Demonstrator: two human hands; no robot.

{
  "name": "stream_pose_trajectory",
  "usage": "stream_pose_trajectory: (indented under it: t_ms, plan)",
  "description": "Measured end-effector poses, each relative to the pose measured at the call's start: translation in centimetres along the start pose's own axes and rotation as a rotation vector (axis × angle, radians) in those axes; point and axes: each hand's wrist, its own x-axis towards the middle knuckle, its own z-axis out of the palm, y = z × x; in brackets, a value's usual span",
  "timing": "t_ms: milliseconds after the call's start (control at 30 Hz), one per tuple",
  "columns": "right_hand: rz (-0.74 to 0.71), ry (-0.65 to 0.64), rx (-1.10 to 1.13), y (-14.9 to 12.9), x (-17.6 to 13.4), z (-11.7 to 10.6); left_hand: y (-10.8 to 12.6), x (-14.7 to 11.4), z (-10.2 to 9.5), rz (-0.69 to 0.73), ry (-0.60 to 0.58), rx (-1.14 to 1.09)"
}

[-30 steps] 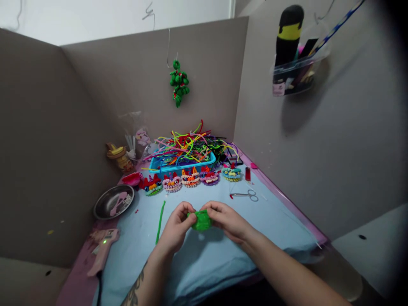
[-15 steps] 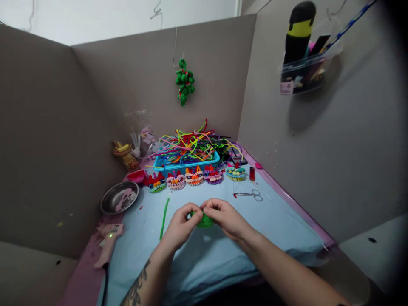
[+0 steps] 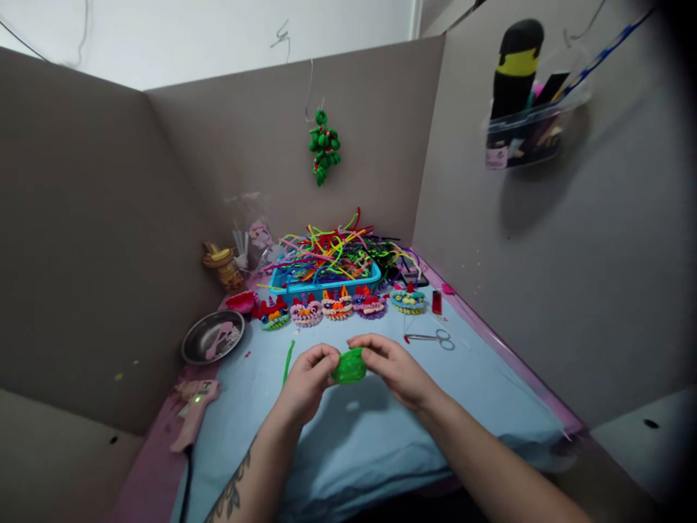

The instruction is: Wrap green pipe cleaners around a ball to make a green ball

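Note:
Between my two hands, above the blue cloth, is a bright green fuzzy piece (image 3: 349, 366) that looks bent from pipe cleaner. My left hand (image 3: 309, 374) pinches its left side between thumb and fingers. On the right side, the thumb and fingers of my right hand (image 3: 393, 369) close on it. A loose green pipe cleaner (image 3: 288, 362) lies on the cloth just left of my left hand, its lower end hidden behind that hand. Beyond my hands sits a row of several colourful pipe-cleaner faces (image 3: 337, 305).
Behind the faces stands a blue basket (image 3: 327, 288) heaped with pipe cleaners. Scissors (image 3: 433, 338) lie to the right. At left are a metal bowl (image 3: 190, 347) and a pink glue gun (image 3: 190, 421) with a cord. Grey partitions (image 3: 370, 123) enclose the table; a green ornament (image 3: 323, 149) hangs there.
The green piece has been tilted or turned so more of its broad face shows between my hands. My fingers have spread slightly apart along it. The whole view has shifted slightly.

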Motion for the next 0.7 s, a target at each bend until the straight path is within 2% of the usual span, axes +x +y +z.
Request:
stream_pose_trajectory:
  t_ms: [100, 233, 533, 700]
  plan:
    - [0.085, -0.025, 0.098, 0.1, -0.2, 0.3, 0.0, -0.4, 0.3, -0.038, -0.002, -0.116]
    - [0.188, -0.068, 0.181, -0.5, -0.4, 1.0, 0.3, -0.8, 0.3, -0.066, -0.02, -0.106]
    - [0.095, -0.04, 0.048, -0.6, -0.6, 1.4, 0.7, -0.9, 0.1, -0.108, 0.0, 0.012]
    - [0.076, -0.05, 0.018, -1.0, -0.5, 1.5, 0.5, -0.9, 0.3, -0.079, -0.016, 0.058]
